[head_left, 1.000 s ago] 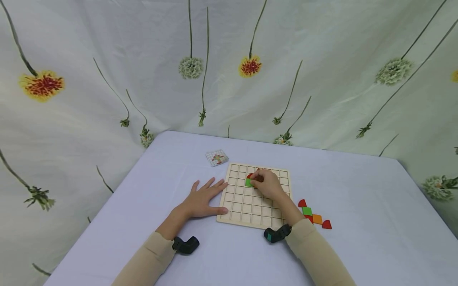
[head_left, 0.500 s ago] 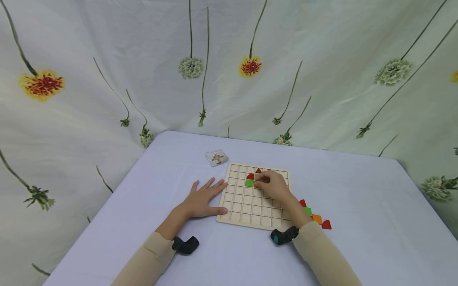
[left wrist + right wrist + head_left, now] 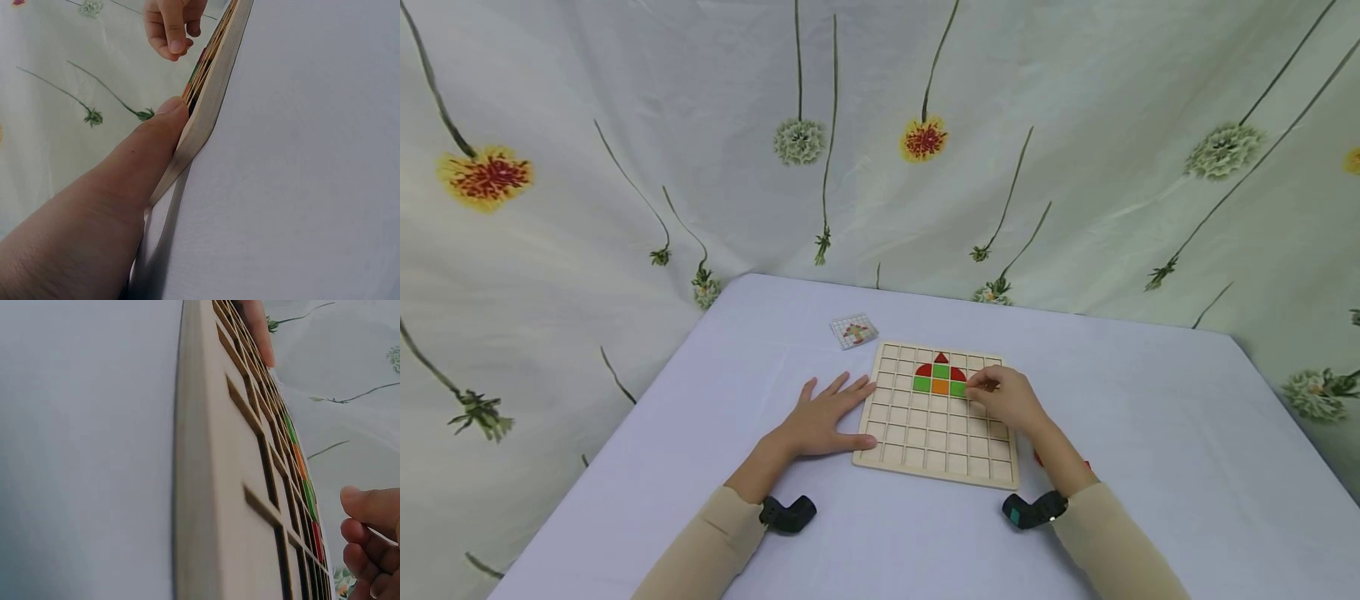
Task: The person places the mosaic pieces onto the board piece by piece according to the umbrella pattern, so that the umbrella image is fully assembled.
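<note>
In the head view, a square wooden grid board (image 3: 917, 437) lies on the table, holding red, green and orange tiles in its upper cells. My left hand (image 3: 825, 421) is spread flat at the board's left side. Its thumb (image 3: 164, 119) rests on the board's edge. My right hand (image 3: 1006, 398) is over the board's right part, fingertips right beside a green tile (image 3: 957, 389). In the right wrist view, its thumb (image 3: 365, 503) and curled fingers stand slightly apart with nothing visible between them. A red tile (image 3: 317, 542) sits in the grid near these fingers.
A small pattern card (image 3: 854, 332) with a coloured design lies behind the board's left corner. To the right of the board, loose red pieces (image 3: 1038, 457) show partly from behind the right forearm. A flowered cloth (image 3: 865, 167) hangs behind the table.
My right hand has moved right across the board, uncovering the red, green and orange tiles. Its forearm now covers most of the loose pieces. The left hand stays in place.
</note>
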Tool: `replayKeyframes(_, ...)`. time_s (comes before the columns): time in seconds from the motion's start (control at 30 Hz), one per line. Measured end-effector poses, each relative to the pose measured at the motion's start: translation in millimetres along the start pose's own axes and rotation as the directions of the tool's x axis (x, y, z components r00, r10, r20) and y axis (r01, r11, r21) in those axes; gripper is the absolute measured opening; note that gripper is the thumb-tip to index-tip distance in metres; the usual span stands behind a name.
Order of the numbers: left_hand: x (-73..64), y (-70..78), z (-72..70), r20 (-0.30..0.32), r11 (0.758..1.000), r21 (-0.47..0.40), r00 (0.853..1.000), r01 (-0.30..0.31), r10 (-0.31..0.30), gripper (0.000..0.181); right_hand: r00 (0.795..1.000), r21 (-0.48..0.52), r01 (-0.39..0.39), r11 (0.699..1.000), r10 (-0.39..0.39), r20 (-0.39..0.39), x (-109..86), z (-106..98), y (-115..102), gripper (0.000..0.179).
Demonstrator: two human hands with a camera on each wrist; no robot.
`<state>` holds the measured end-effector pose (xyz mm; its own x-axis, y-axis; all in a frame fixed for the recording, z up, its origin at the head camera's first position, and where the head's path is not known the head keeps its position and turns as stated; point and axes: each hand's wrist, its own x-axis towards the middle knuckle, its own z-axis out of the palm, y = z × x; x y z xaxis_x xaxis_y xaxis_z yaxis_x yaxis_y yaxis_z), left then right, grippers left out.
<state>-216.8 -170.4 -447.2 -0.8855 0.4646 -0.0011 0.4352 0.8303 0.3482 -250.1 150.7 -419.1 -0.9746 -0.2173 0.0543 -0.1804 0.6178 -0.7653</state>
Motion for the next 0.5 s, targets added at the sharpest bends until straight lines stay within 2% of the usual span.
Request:
replayKeyframes(0.3,0.7,-1.7,1.8,0.006,1.000,-0.007,1.000,0.001,-0.001,0.094,0.999,-0.004,-0.048,0.999,0.048,-0.012,-14.6,-15,10,0.011)
replayKeyframes(0.5,0.6,-1.5,1.4,0.006,1.000,-0.013,1.000,0.006,-0.006,0.094,0.999,-0.006,-0.049,0.999,0.049,-0.015,-25.5,-26,19,0.015)
